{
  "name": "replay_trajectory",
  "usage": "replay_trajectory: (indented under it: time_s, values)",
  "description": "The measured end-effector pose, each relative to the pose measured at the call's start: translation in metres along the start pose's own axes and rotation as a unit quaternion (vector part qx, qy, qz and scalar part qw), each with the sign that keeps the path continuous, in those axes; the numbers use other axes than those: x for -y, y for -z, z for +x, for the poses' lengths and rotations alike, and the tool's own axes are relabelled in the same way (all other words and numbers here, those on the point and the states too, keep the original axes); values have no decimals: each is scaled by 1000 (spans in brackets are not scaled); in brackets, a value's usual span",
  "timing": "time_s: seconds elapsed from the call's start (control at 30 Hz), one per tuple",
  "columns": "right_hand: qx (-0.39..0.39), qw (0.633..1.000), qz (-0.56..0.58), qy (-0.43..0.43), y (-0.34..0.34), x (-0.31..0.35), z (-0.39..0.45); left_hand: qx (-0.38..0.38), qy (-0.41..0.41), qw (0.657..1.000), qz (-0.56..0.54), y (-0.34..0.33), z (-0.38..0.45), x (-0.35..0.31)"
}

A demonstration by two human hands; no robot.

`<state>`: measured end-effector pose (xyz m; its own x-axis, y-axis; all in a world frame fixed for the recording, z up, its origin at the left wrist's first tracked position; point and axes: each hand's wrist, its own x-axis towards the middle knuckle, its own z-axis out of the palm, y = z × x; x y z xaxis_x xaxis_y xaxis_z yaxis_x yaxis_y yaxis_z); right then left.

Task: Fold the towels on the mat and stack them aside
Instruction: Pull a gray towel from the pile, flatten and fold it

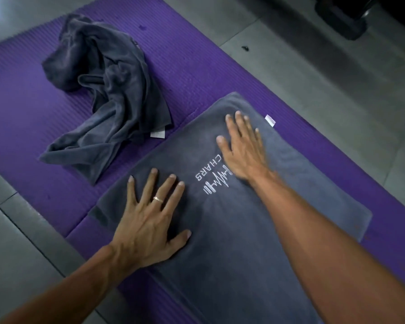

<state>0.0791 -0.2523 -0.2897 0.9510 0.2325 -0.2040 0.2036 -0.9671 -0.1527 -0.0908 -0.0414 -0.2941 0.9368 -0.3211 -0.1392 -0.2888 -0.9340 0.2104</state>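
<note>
Two gray towels lie on the purple mat (28, 118), which rests on a tiled floor (337, 85). At the far left sits the crumpled towel (108, 94), bunched and twisted, with a white tag at its near right edge; it is not yet folded and lies apart from both hands. Nearer and to the right, the flat towel (232, 230) is spread out, printed side up, with its own white tag poking past the far right edge.

On the flat towel's left part the left hand (150, 220) presses palm down, fingers straight and splayed, its grip wide and holding nothing. To the right, the right hand (242, 148) lies flat near the far end, fingers straight and slightly blurred, grip likewise wide and holding nothing.

This looks like the smoothing step before a fold. To do it well, sweep outward from the middle toward the edges, keep one palm anchoring the cloth so it does not slide on the mat, and square the corners before lifting an edge.
</note>
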Motion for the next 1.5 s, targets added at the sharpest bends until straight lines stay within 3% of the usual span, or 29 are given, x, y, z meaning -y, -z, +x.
replay_trajectory:
  time_s: [0.13,0.3,0.5,0.67,0.77,0.83,0.97,1.03,1.17,1.27,1.43,1.5]
  values:
    - [-58,996,26,57,-19,-8,-82,-54,-47,997,-17,7,32,-40]
    - [-15,999,-31,30,-30,-80,-156,0,-154,988,-6,-19,38,-102]
    - [34,988,-64,-133,1,-166,-125,11,-142,989,27,-26,35,-106]
    - [-64,997,-26,-29,-14,-128,-177,-38,-168,984,-50,-32,27,-137]
    - [-38,998,-22,53,-35,-130,-236,-27,-209,976,-58,-43,16,-173]
    - [-6,995,-49,82,-34,-166,-247,1,-241,970,-30,-52,2,-190]
    - [16,994,-88,-56,-15,-245,-221,26,-251,968,9,-57,-20,-205]
    - [-4,990,-83,-114,-10,-254,-214,25,-239,971,15,-55,-21,-215]
    - [-85,996,-19,-10,-24,-212,-249,42,-236,971,3,-60,-20,-248]
    - [-8,994,-50,94,-43,-204,-288,81,-233,969,17,-68,-39,-270]
    - [35,992,-24,-119,-21,-258,-257,89,-228,968,48,-70,-65,-280]
    - [51,988,16,-147,-8,-263,-243,87,-229,968,52,-70,-70,-279]
